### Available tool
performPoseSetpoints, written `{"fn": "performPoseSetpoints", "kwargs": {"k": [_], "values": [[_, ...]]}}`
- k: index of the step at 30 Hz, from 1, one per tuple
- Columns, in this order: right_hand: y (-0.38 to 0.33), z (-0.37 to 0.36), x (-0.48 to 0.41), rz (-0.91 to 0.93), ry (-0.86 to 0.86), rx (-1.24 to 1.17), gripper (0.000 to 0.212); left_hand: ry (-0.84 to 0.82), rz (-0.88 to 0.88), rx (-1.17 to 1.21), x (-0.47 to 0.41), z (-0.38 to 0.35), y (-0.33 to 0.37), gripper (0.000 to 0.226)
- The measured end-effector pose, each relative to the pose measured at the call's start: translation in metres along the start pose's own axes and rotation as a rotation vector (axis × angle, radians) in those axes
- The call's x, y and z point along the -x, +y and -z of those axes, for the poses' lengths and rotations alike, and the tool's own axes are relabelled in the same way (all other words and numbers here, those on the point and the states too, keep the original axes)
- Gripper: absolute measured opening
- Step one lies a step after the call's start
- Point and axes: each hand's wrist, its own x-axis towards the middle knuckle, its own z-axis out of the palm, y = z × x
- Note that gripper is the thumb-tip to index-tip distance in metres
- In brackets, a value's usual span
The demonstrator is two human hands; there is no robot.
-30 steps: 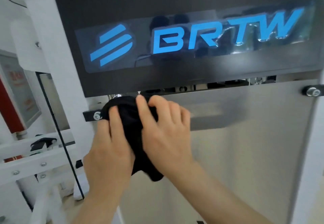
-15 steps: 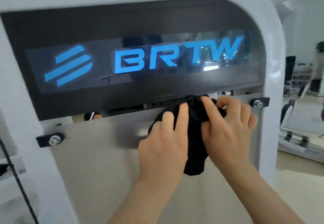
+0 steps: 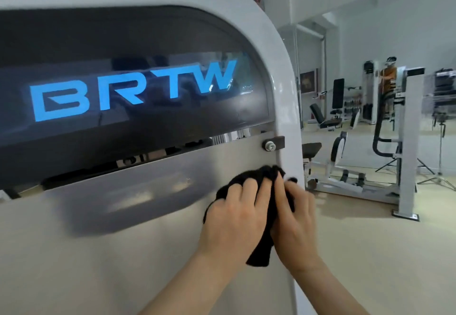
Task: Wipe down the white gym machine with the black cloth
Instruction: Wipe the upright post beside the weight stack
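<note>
The white gym machine (image 3: 283,75) fills the left of the view, with a dark panel bearing blue BRTW letters above a grey metal shield (image 3: 123,228). A bunched black cloth (image 3: 261,176) lies against the shield's right edge, where it meets the white frame, just below a bolt (image 3: 270,145). My left hand (image 3: 237,218) presses the cloth with fingers spread over it. My right hand (image 3: 293,216) presses the cloth's right side beside it. A tail of cloth hangs down between my wrists.
To the right lies open beige floor. Other gym machines (image 3: 399,147), benches and a tripod (image 3: 441,156) stand at the back right by a mirrored wall. A person (image 3: 388,78) stands far off.
Both hands and the cloth have slid from the shield's left bolt, along its top edge, to the right edge and slightly down. The view has swung right, showing the gym room.
</note>
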Motion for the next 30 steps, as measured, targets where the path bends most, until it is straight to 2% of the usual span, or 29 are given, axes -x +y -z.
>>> {"fn": "performPoseSetpoints", "kwargs": {"k": [3,8,11,14,17,19,21,23,24,26,28,30], "values": [[0.006,0.006,0.026,-0.018,-0.076,-0.029,0.055,0.032,-0.082,0.007,0.014,-0.008,0.006,0.044],[0.030,0.004,-0.056,-0.155,0.137,-0.041,0.045,0.214,-0.147,-0.030,-0.019,-0.015,0.004,0.045],[0.037,0.003,-0.086,-0.218,0.166,-0.066,0.050,0.280,-0.212,0.003,-0.036,-0.028,0.007,0.044],[0.036,0.000,-0.057,-0.356,0.148,-0.161,0.033,0.262,-0.255,0.006,-0.034,-0.045,0.024,0.050],[0.043,-0.003,0.015,-0.486,-0.053,-0.224,0.021,0.137,-0.346,0.029,-0.006,-0.066,0.047,0.060],[0.050,0.008,0.057,-0.650,-0.359,-0.246,0.025,0.032,-0.438,0.017,0.018,-0.077,0.061,0.062],[0.061,0.027,0.075,-0.763,-0.723,-0.206,0.020,-0.062,-0.535,0.001,0.042,-0.084,0.074,0.058],[0.073,0.042,0.073,-0.910,-0.937,-0.320,0.012,-0.125,-0.566,0.023,0.058,-0.084,0.084,0.055],[0.074,0.047,0.068,-1.008,-0.944,-0.474,0.014,-0.143,-0.550,0.052,0.062,-0.082,0.087,0.055],[0.068,0.053,0.057,-1.141,-0.846,-0.789,0.026,-0.148,-0.469,0.122,0.060,-0.074,0.085,0.058],[0.055,0.051,0.040,-1.103,-0.727,-0.986,0.031,-0.091,-0.345,0.161,0.050,-0.062,0.068,0.062],[0.043,0.043,0.014,-0.965,-0.639,-0.978,0.037,0.001,-0.270,0.143,0.038,-0.046,0.040,0.060]]}}
